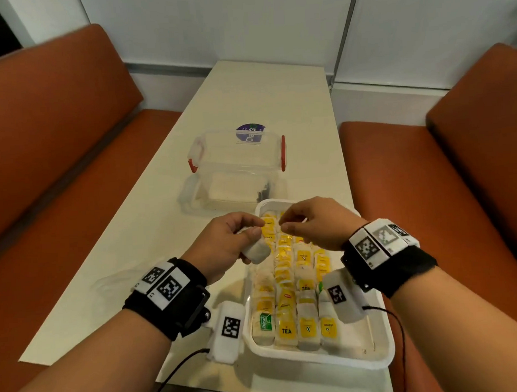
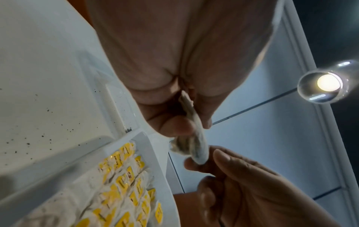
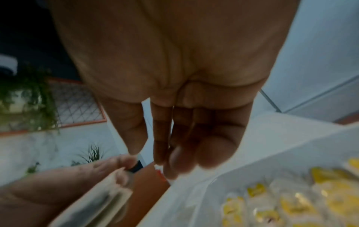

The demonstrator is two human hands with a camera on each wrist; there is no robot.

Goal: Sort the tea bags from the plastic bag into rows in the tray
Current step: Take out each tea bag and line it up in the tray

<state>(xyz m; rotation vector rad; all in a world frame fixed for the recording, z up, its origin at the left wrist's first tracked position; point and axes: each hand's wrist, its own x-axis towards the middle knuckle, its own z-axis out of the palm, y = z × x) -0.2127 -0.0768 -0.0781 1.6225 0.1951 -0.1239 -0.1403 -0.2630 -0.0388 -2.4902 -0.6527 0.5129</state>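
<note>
A white tea bag (image 1: 256, 251) is held above the far left part of the tray (image 1: 377, 359), pinched between thumb and curled fingers of the left hand (image 1: 224, 244); in the left wrist view the bag (image 2: 192, 144) is seen hanging below the fingers, its lower end touching the right hand's fingertips (image 2: 196, 164). The right hand (image 1: 317, 223) is raised just beside the left, fingers drawn together in a narrow pinch; something small and pale is seen at its tips in the head view, but what it is cannot be told. In the right wrist view the fingers (image 3: 182, 155) are bunched and blurred. The tray is filled with tea bags (image 1: 294, 298) laid in rows, most with yellow tags, one green-labelled at the near left corner. Beyond the tray an open clear box (image 1: 238, 158) with red latches is set on its lid. All is laid on a pale table (image 1: 261, 92), flanked by orange benches (image 1: 56, 130). Black wristbands with coded markers are worn on both wrists.
</note>
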